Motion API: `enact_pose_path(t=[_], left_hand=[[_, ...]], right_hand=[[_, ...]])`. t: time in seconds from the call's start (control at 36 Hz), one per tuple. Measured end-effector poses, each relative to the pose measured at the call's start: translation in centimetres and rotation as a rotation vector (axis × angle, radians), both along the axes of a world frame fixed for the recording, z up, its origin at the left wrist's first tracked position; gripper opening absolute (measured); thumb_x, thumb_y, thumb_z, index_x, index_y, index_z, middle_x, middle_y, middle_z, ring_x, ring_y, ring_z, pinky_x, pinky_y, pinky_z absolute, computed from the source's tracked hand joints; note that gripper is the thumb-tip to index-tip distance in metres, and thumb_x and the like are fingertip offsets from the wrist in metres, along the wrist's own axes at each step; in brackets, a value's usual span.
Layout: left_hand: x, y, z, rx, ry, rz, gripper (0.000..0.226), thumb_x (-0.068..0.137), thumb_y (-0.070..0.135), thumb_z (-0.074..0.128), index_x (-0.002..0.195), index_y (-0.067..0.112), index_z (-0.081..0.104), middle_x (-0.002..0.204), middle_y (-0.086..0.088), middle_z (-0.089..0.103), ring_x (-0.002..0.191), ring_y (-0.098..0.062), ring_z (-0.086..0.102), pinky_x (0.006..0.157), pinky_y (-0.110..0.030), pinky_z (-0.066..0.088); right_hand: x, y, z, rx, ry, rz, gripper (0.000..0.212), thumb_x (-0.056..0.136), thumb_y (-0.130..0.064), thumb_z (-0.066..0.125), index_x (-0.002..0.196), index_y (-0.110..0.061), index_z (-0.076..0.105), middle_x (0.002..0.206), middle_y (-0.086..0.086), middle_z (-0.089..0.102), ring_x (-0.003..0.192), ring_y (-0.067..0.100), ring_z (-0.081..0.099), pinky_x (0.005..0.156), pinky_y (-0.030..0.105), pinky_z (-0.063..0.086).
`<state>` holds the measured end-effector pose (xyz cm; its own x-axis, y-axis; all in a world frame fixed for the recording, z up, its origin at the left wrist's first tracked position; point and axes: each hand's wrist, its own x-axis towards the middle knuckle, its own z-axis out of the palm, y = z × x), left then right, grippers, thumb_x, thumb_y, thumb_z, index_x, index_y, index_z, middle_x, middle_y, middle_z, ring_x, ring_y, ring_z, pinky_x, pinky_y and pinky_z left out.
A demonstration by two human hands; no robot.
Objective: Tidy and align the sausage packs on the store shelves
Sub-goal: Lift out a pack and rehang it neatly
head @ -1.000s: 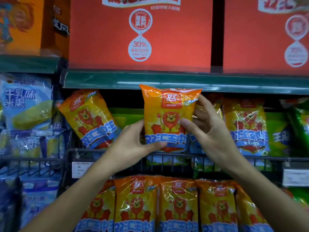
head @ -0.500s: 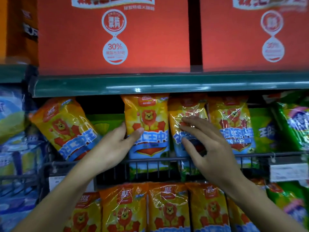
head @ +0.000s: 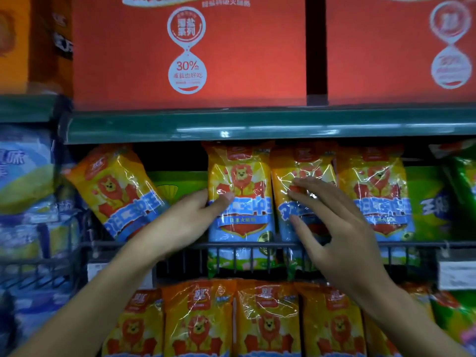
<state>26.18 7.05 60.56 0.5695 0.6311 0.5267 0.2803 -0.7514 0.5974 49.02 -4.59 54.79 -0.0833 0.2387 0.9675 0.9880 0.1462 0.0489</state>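
Left hand: the left hand (head: 185, 217) holds the left edge of the upright pack (head: 240, 202), thumb laid across its front and the other fingers out of sight behind it, probably to steady it and square it against its neighbour.
Right hand: the right hand (head: 332, 222) lies spread, fingers straight and flat on the front of the neighbouring pack (head: 301, 191), apparently pressing it back so both faces sit flush.
Where the packs stand: both are on the middle shelf behind the wire rail (head: 257, 245) at its front edge, side by side and touching, below the green shelf lip (head: 257, 124).
Look of the packs: glossy yellow-orange film with a cartoon lion, a blue band of characters and a green foot; the film catches light in wrinkles.
Still untidy: the tilted pack (head: 116, 189) towards the shelf's left end leans over, apart from the row; judged the next to straighten.
Lower shelf: the lower row (head: 231, 323) stands upright and close.
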Motion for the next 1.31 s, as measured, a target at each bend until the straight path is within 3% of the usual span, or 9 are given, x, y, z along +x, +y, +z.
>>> enact_pose_path(t=[0.08,0.17,0.31,0.39,0.83,0.94,1.08,1.22,1.31], left_hand=[[0.1,-0.7,-1.4,0.142,-0.007,0.177,0.042,0.094,0.062,0.051,0.122,0.031,0.05,0.118,0.017,0.062,0.098,0.005,0.058,0.078,-0.005,0.042],[-0.1,-2.2,-3.4,0.401,-0.055,0.35,0.086,0.091,0.067,0.049,0.16,0.033,0.011,0.157,0.019,0.017,0.136,0.001,0.027,0.111,-0.026,0.033],[0.7,-3.3,-5.0,0.805,0.111,0.25,0.069,0.103,0.065,0.03,0.161,0.044,-0.002,0.168,0.021,-0.014,0.156,-0.007,-0.016,0.117,-0.041,0.001],[2.1,-3.2,-5.0,0.844,0.215,0.223,0.066,0.105,0.064,0.022,0.161,0.043,-0.004,0.168,0.021,-0.02,0.155,-0.009,-0.022,0.129,-0.042,-0.002],[2.9,-3.7,-3.9,0.782,0.296,0.197,0.061,0.106,0.063,0.016,0.158,0.046,-0.013,0.159,0.029,-0.035,0.145,-0.003,-0.041,0.121,-0.033,-0.021],[0.7,-4.2,-3.2,0.699,0.282,0.123,0.062,0.102,0.065,0.024,0.158,0.051,0.003,0.161,0.037,-0.019,0.148,0.006,-0.029,0.124,-0.028,-0.009],[-4.3,-3.5,-4.9,0.721,0.1,0.16,0.052,0.104,0.056,0.04,0.154,0.041,0.039,0.161,0.03,0.026,0.152,0.001,0.019,0.12,-0.031,0.026],[-10.1,-2.3,-7.0,0.579,-0.152,0.223,0.035,0.106,0.042,0.052,0.14,0.037,0.057,0.152,0.024,0.044,0.145,-0.003,0.04,0.115,-0.034,0.037],[-13.1,-1.6,-7.5,0.507,-0.258,0.223,0.034,0.103,0.041,0.058,0.136,0.035,0.06,0.148,0.021,0.05,0.142,-0.004,0.043,0.113,-0.032,0.037]], right_hand=[[0.0,-0.2,0.0,0.008,0.003,0.008,0.046,0.098,-0.045,0.053,0.136,-0.021,0.063,0.143,-0.01,0.056,0.14,0.007,0.044,0.119,0.031,0.033],[0.2,-0.5,-0.1,0.003,-0.017,-0.027,0.049,0.098,-0.046,0.052,0.14,-0.021,0.06,0.148,-0.01,0.052,0.146,0.008,0.037,0.122,0.032,0.029],[0.5,-0.7,-0.8,-0.172,-0.207,-0.259,0.058,0.106,-0.055,0.031,0.158,-0.028,0.034,0.168,-0.01,0.02,0.158,0.022,0.008,0.125,0.049,0.012],[0.5,-0.9,-0.8,-0.243,-0.225,-0.346,0.062,0.107,-0.06,0.019,0.162,-0.029,0.022,0.171,-0.008,0.011,0.158,0.024,0.003,0.123,0.05,0.01],[-0.3,-0.9,-1.0,-0.266,-0.172,-0.357,0.072,0.103,-0.067,0.019,0.162,-0.026,0.02,0.171,-0.004,0.009,0.158,0.028,0.005,0.122,0.053,0.014],[-0.1,-1.2,-1.0,-0.267,-0.151,-0.226,0.067,0.103,-0.067,0.022,0.159,-0.031,0.03,0.17,-0.008,0.017,0.158,0.022,0.009,0.123,0.053,0.012],[-1.4,-1.4,-1.0,-0.092,0.055,0.137,0.048,0.101,-0.052,0.043,0.138,-0.027,0.061,0.147,-0.014,0.052,0.147,0.01,0.035,0.124,0.043,0.02],[-5.6,-0.6,-0.9,0.004,-0.047,0.25,0.045,0.097,-0.038,0.057,0.135,-0.016,0.062,0.14,-0.007,0.059,0.139,0.018,0.048,0.115,0.043,0.039],[-8.6,0.5,-0.6,-0.037,-0.098,0.37,0.04,0.101,-0.035,0.06,0.139,-0.024,0.057,0.142,-0.018,0.056,0.136,0.006,0.05,0.114,0.027,0.039]])
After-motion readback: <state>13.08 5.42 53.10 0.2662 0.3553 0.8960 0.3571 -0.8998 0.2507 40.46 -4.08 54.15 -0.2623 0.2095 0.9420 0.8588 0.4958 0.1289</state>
